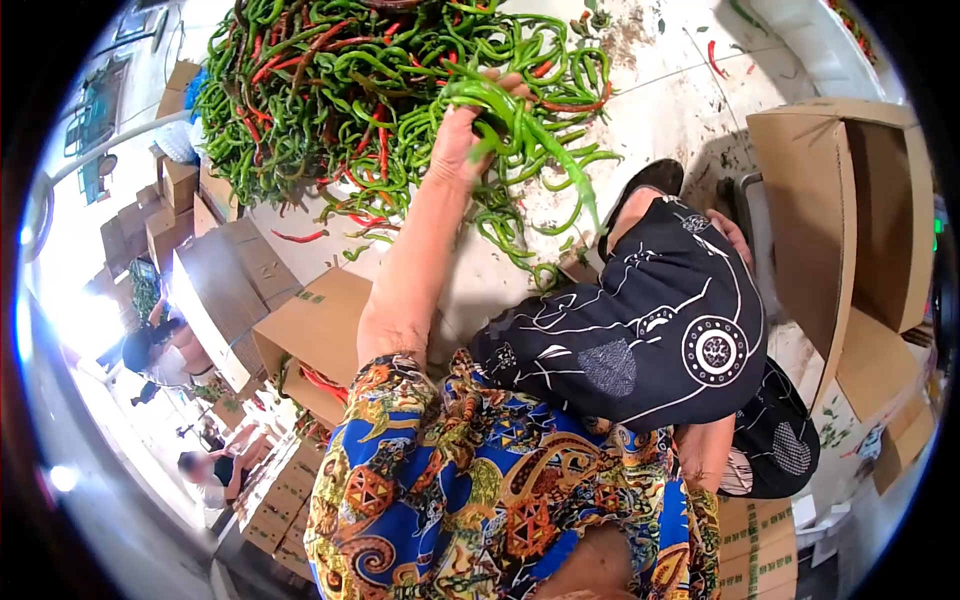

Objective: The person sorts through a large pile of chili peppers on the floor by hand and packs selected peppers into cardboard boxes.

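My left hand (470, 135) reaches forward over a large heap of chili peppers (310, 100), mostly green with some red and dark ones. It is closed around several long green chili peppers (545, 145), whose ends stick out to the right of the hand. My right forearm (705, 455) goes down behind a leg in black trousers (620, 350). Beyond that leg, what seems to be my right hand (735, 238) shows only in part, beside a grey-rimmed container (762, 235); its fingers are too covered to read.
An open cardboard box (800, 200) stands at right. At left, another box (315, 325) has red peppers by it, near stacked cartons (280, 500). Two people (185, 355) (215, 480) are at the far left. A loose red pepper (715, 60) lies on the tiled floor.
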A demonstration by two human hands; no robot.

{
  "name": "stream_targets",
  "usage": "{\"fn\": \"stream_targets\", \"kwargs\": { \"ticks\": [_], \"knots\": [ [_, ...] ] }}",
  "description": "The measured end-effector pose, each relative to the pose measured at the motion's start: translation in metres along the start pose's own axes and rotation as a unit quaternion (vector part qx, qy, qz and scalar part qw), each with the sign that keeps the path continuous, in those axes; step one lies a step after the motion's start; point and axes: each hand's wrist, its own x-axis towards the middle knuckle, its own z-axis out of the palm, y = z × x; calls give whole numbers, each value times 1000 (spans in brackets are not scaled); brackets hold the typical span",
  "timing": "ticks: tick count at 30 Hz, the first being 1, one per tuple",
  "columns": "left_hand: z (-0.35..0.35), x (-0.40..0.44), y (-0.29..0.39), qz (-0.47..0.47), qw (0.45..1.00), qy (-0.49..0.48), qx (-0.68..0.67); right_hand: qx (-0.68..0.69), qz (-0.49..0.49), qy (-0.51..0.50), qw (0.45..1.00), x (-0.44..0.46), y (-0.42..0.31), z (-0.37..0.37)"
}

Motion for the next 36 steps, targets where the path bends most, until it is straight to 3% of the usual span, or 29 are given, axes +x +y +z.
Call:
{"fn": "stream_targets", "kwargs": {
  "ticks": [2, 3, 8, 10, 14, 16, 18, 22, 23, 26, 30, 36],
  "knots": [
    [29, 0, 14, 25, 999, -26, -29, 1, -10, -40, 999, -5, -13, 11],
    [36, 4, 17, 25, 992, -100, -75, -9, -17, -51, 999, -10, -23, 23],
    [99, 12, 18, 45, 980, -194, -22, -71, -44, -161, 983, -8, -66, 67],
    [124, 13, 11, 29, 970, -240, -28, -2, -26, -294, 956, 18, -69, 78],
    [172, 9, 5, 21, 962, -268, 54, 7, -49, -390, 920, -12, -108, 143],
    [183, 12, 3, 30, 948, -306, 81, -67, -46, -333, 939, -21, -121, 148],
    [190, 8, 6, 10, 951, -276, 138, 0, -28, -328, 944, -20, -123, 147],
    [188, 5, 3, -93, 943, -297, 118, 136, 11, -362, 922, -10, -121, 135],
    [191, 6, -2, -46, 946, -296, 126, 156, 8, -359, 920, -8, -118, 133],
    [184, 6, -8, -135, 956, -257, 44, 207, 1, -385, 900, 5, -113, 124],
    [193, 9, -13, -129, 950, -283, -35, 244, -7, -395, 886, 9, -115, 121],
    [223, 7, -20, -20, 960, -207, 185, 243, -70, -323, 912, -7, -122, 132]
  ]
}}
